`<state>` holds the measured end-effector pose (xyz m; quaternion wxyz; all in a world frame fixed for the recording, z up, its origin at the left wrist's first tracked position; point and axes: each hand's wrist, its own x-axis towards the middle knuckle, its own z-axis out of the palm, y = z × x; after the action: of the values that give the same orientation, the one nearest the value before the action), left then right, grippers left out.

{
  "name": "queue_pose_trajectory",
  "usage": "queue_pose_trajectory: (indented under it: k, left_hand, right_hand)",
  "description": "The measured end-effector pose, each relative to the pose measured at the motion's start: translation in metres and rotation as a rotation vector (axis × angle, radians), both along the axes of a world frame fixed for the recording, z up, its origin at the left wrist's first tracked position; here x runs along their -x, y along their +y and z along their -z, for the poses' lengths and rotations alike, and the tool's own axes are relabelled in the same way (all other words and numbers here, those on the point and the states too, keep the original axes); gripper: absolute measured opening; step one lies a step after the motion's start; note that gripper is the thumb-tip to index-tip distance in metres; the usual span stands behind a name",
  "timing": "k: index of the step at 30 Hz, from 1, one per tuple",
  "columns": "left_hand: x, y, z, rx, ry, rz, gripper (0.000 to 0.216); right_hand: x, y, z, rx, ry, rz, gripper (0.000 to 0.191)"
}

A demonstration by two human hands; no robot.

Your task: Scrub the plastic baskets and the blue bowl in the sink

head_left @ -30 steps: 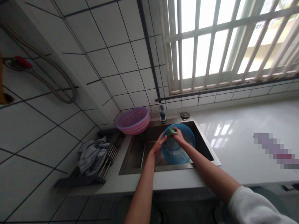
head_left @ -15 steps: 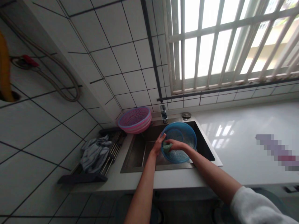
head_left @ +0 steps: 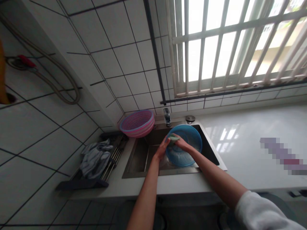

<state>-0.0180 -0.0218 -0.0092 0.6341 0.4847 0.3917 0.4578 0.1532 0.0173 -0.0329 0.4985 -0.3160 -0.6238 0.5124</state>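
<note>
A blue plastic colander (head_left: 188,150) is tilted over the steel sink (head_left: 141,159). My left hand (head_left: 161,149) grips its left rim, fingers curled on the edge. My right hand (head_left: 180,144) is inside the colander near the upper left rim, closed on a small green sponge (head_left: 174,138) pressed against the mesh.
A pink colander (head_left: 137,123) sits at the sink's back left corner by the tap (head_left: 166,116). A grey cloth (head_left: 94,158) lies on a dark drying rack to the left. White counter (head_left: 251,140) stretches right under a barred window. A hose hangs on the tiled wall.
My right hand has moved the sponge inside the colander, down to the left rim and back up toward the upper rim. My left hand stays on the rim.
</note>
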Motion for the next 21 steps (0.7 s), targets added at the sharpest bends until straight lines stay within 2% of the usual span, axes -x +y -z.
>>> queue_pose_trajectory:
  k: [3,5,7,11,13,15,18,21]
  left_hand:
    - [0.003,0.003,0.001,-0.026,0.024,-0.079,0.076]
    - [0.003,0.004,0.001,-0.033,0.035,-0.101,0.075]
    - [0.001,0.003,0.0,-0.033,0.031,-0.081,0.074]
    - [-0.002,0.001,-0.002,-0.003,-0.005,0.037,0.071]
    - [-0.003,0.0,-0.002,-0.008,-0.015,0.067,0.072]
    - [-0.004,0.0,-0.002,-0.024,-0.015,0.067,0.072]
    - [-0.004,0.002,0.0,-0.052,0.017,0.04,0.073]
    - [-0.002,0.003,0.002,-0.091,0.067,-0.013,0.072]
  right_hand:
    - [0.005,-0.007,0.008,0.037,-0.141,-0.297,0.037]
    - [0.007,-0.01,0.011,0.067,-0.173,-0.332,0.041]
    - [0.007,-0.009,0.01,0.099,-0.101,-0.237,0.041]
    - [0.002,0.002,0.0,0.233,0.176,0.112,0.035]
    - [-0.003,0.009,-0.006,0.294,0.264,0.259,0.039]
    - [-0.007,0.013,-0.01,0.323,0.315,0.344,0.044]
    - [-0.008,0.011,-0.011,0.333,0.346,0.3,0.044]
    - [-0.001,-0.001,-0.008,0.273,0.25,0.088,0.039]
